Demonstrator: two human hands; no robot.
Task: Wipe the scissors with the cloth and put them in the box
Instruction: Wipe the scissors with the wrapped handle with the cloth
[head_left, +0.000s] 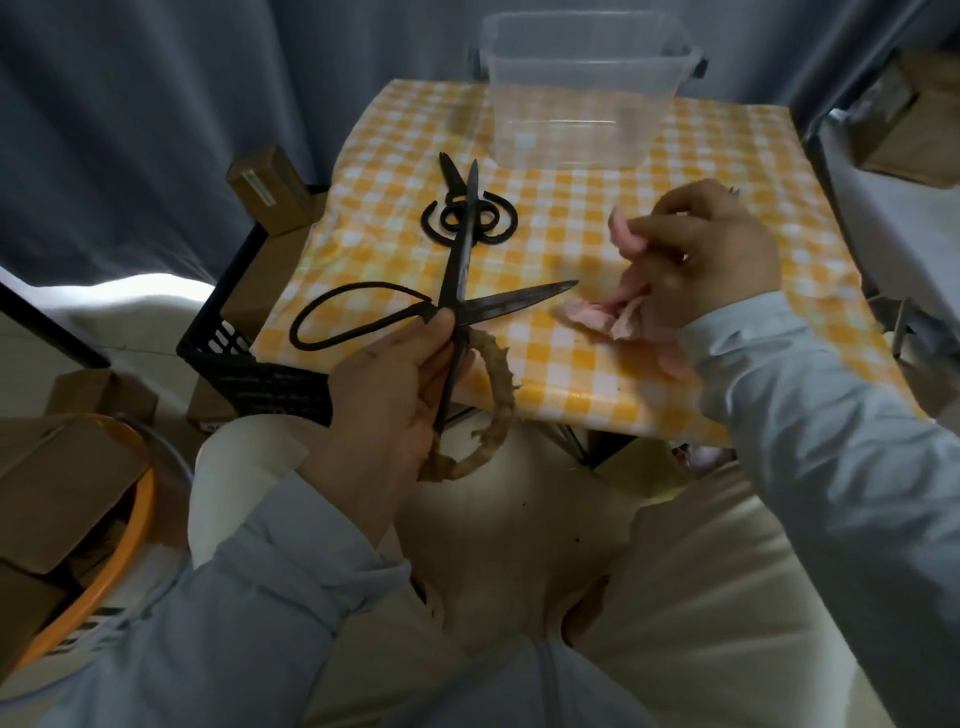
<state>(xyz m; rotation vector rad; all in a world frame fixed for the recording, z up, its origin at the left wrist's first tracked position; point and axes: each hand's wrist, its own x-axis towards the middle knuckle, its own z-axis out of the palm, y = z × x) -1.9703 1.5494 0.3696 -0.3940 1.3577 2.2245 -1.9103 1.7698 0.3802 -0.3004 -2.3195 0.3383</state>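
Left hand (400, 384), nearest the camera, is clamped at the pivot of the large scissors (457, 306), blades spread wide above the near edge of the checked table (675, 171); right hand (706, 254) pinches the pink cloth (613, 312) just beside the lower blade tip. Judgement: wipe each blade from pivot to tip, fingers behind the edge. Smaller scissors (467, 213) lie on the table; the clear box (587, 93) stands at the far side.

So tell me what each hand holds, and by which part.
Left hand grips the large open scissors at the pivot and wrapped handle loop. Right hand pinches the bunched pink cloth.
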